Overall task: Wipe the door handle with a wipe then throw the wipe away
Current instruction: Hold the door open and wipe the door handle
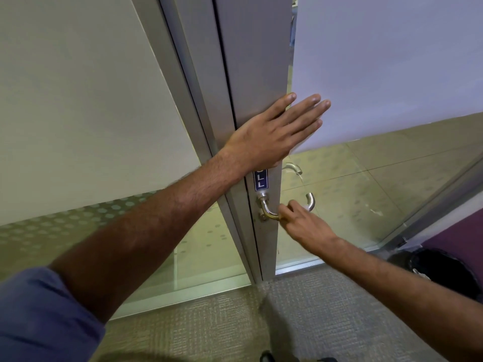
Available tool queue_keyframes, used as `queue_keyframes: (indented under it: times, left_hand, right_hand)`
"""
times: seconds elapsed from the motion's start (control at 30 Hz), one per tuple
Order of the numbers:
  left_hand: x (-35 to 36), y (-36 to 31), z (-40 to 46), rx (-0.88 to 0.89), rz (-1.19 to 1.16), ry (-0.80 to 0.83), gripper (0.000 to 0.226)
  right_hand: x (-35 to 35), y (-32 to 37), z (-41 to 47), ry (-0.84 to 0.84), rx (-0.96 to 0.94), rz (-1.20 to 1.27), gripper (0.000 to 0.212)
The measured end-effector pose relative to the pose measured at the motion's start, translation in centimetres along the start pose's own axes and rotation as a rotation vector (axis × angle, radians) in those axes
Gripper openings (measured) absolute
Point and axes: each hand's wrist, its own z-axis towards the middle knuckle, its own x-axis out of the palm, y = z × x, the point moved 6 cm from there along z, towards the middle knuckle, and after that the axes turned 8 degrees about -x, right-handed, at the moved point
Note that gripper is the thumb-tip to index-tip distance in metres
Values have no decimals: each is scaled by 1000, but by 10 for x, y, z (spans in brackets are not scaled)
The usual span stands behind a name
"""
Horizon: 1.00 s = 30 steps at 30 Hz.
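A curved metal door handle (267, 209) is fixed on the grey stile of a glass door (251, 61), below a blue sticker with white letters (260, 180). My right hand (304, 223) is closed around the handle's middle bar, and the handle's bent end sticks out past my fingers. No wipe shows in that hand or anywhere else. My left hand (274, 131) lies flat on the door above the handle with its fingers spread, partly on the stile and partly on the frosted glass.
A bin with a black liner (444, 270) stands on the floor at the lower right, beside a purple surface (460, 239). A second handle (294, 168) shows through the glass. A fixed frosted glass panel (78, 100) is to the left. Carpet (287, 322) lies below.
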Motion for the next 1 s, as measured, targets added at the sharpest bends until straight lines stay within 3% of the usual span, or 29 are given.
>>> queue_keyframes:
  times: [0.13, 0.3, 0.4, 0.57, 0.67, 0.83, 1.0]
  left_hand:
    - [0, -1, -1, -2, 4, -12, 73]
    - [1, 1, -1, -1, 20, -19, 70]
    - [1, 0, -2, -7, 29, -19, 70]
    - [2, 1, -1, -16, 33, -13, 74]
    - [2, 1, -1, -13, 35, -1, 75]
    - [1, -1, 0, -4, 40, -2, 73]
    - [3, -2, -1, -10, 38, -19, 68]
  right_hand:
    - [5, -39, -35, -165, 154, 70, 24]
    - [4, -103, -59, -594, 629, 667, 20]
    - [26, -114, -45, -562, 775, 1146, 17]
    - [53, -117, -34, -410, 677, 1481, 21]
    - [69, -106, -30, -461, 749, 1785, 17]
    - [90, -75, -28, -697, 888, 2253, 21]
    - [94, -1, 8, -627, 881, 2507, 29]
